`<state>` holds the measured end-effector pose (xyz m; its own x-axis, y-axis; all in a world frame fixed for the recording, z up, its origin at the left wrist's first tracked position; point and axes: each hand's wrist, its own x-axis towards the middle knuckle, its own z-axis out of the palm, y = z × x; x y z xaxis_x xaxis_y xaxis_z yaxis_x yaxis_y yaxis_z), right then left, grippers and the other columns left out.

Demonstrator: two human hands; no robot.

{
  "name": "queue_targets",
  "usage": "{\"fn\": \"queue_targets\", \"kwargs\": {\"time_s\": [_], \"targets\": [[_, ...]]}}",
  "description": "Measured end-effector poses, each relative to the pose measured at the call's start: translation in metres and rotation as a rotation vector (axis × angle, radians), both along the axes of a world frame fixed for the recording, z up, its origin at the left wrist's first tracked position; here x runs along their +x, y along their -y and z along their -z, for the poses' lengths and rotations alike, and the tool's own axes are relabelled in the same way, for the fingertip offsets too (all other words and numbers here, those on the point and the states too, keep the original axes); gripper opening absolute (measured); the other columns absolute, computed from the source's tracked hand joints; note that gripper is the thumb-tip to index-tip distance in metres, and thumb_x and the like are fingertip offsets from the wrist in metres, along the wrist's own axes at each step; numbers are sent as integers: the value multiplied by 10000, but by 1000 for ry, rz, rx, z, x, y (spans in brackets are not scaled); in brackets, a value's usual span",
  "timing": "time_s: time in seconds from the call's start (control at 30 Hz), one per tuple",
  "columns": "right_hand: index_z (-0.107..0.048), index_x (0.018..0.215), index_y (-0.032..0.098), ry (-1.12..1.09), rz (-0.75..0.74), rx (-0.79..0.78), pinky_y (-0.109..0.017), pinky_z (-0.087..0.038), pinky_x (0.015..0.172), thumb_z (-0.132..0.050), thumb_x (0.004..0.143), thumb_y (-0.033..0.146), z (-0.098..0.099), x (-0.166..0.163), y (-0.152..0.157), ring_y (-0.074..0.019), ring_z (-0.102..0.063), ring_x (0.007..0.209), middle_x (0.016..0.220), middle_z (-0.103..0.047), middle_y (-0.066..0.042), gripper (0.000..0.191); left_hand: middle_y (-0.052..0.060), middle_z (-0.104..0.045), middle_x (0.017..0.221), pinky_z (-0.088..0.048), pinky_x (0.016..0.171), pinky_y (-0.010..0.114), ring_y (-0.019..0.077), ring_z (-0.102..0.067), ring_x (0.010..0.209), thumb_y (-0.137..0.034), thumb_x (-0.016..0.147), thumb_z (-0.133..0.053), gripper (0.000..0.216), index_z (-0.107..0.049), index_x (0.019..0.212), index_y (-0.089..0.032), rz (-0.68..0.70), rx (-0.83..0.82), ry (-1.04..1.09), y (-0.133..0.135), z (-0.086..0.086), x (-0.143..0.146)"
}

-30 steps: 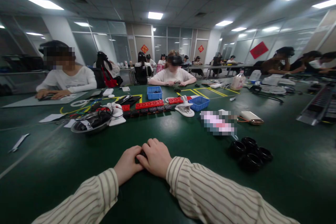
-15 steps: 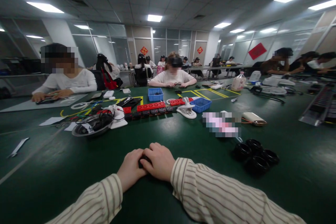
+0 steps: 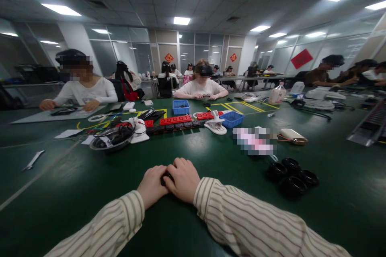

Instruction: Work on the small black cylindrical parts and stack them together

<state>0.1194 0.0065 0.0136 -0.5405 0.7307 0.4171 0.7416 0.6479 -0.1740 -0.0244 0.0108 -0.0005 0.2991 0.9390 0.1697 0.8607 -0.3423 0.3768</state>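
My left hand point(image 3: 152, 185) and my right hand point(image 3: 184, 179) meet over the green table in front of me. Their fingers are wrapped around a dark, rounded black object point(image 3: 166, 178), and only a small part of it shows between the thumbs. Its kind is hidden by the hands. To the right, a cluster of glossy black ring-shaped parts point(image 3: 293, 186) with hollow centres sits on the table.
Farther back are a metal bowl of black cables point(image 3: 104, 144), a row of red and black sockets point(image 3: 175, 120), a white clip point(image 3: 216, 125) and blue trays point(image 3: 181, 107). A wrench point(image 3: 33, 160) lies left, a power bank point(image 3: 294, 136) right. People sit opposite.
My view has shifted slightly, so the table's things sit a little farther right. Both hands keep hold of the black object. The person at left has moved their hands apart.
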Motion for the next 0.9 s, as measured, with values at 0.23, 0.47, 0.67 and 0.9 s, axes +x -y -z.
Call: {"fn": "queue_targets", "kwargs": {"time_s": [0.23,0.47,0.67,0.9], "targets": [[-579,964,204,-47,-205,-70,-274,-364,704,-594,784,351,-5,13,-8,-166,-468,812,852,-526,-29,233,10,-569,787,-398,722,291,198,-526,780,-234,635,-654,177,-582,784,-173,169,-47,109,-5,0,-11],[-578,757,184,-188,-547,-195,-282,-360,837,-530,705,93,0,12,-6,-152,-510,888,860,-596,4,115,-12,-583,866,-380,758,264,182,-509,857,-292,651,-686,112,-641,722,-217,417,-131,94,-18,0,-26],[-570,855,182,-259,-518,-194,-285,-353,866,-520,808,198,4,7,-2,-137,-533,878,885,-622,-6,71,5,-588,920,-370,834,310,206,-512,905,-298,650,-674,191,-633,817,-215,408,-88,30,-17,3,-26],[-513,987,175,-244,-93,-127,-321,-369,820,-573,774,270,4,4,6,-183,-451,920,971,-494,-52,241,56,-568,940,-411,810,361,252,-530,891,-304,577,-683,459,-529,984,-160,133,-29,38,5,-1,-7]]}}
